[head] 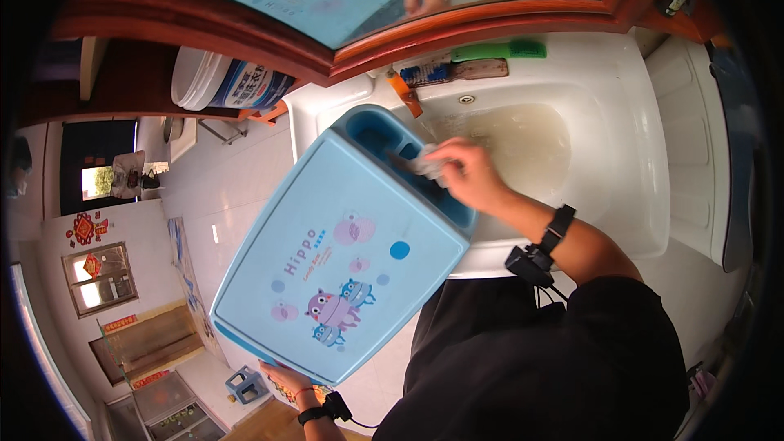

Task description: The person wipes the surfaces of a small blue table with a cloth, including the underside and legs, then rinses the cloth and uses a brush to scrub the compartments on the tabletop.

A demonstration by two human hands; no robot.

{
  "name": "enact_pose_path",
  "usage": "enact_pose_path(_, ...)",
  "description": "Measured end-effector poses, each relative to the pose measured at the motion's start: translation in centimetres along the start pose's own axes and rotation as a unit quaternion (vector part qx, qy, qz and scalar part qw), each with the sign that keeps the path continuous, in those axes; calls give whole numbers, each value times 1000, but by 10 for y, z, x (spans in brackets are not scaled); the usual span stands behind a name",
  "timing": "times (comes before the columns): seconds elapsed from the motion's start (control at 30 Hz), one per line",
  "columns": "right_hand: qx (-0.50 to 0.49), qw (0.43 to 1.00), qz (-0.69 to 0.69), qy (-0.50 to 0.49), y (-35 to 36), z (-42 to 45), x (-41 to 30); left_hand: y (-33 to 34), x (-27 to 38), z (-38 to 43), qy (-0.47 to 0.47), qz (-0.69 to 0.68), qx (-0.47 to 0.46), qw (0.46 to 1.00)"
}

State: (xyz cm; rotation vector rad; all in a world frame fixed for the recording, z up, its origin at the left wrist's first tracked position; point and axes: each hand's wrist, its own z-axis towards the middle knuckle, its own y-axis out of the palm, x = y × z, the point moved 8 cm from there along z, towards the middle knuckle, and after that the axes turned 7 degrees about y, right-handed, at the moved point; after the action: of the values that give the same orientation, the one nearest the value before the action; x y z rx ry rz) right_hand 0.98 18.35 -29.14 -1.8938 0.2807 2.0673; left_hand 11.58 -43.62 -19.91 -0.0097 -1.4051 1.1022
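Note:
A light blue plastic tabletop (343, 239), printed with cartoon hippos and writing, is tilted over the front edge of a white washbasin (631, 135). My left hand (288, 376) grips its lower left edge, the fingers partly hidden beneath it. Along the end nearest the basin runs a recessed storage trough (373, 128) with dividers. My right hand (471, 177) pinches a crumpled whitish cloth or wipe (429, 165) at this trough; motion blurs it. Cloudy water (527, 141) lies in the basin.
A blue-bristled brush (425, 75), a green comb-like item (499, 50) and an orange object (404, 93) lie at the basin's back rim. Above hangs a red-framed mirror (490, 18). A white bucket (202, 76) stands left, a ribbed white panel (689, 153) right, a blue stool (246, 384) lower left.

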Motion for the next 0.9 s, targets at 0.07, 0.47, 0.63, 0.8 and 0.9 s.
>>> enact_pose_path(0.07, 91, 979, 40, 181, -43, -2, 56, 3, 1, -2, 0, 51, -17, 999)
enact_pose_path(0.47, -59, 919, -189, 341, -55, -23, 202, 8, 4, 22, -18, 1, -67, 998)
enact_pose_path(0.63, -34, 964, 122, 236, -43, -14, 81, 1, -12, 20, -17, -30, -63, 997)
enact_pose_path(0.8, -49, 970, 186, 148, 13, 19, 9, 7, -1, 24, 25, 5, -76, 997)
enact_pose_path(0.9, -149, 980, 28, 127, 41, 45, -22, 10, 5, 25, 23, 20, -69, 997)
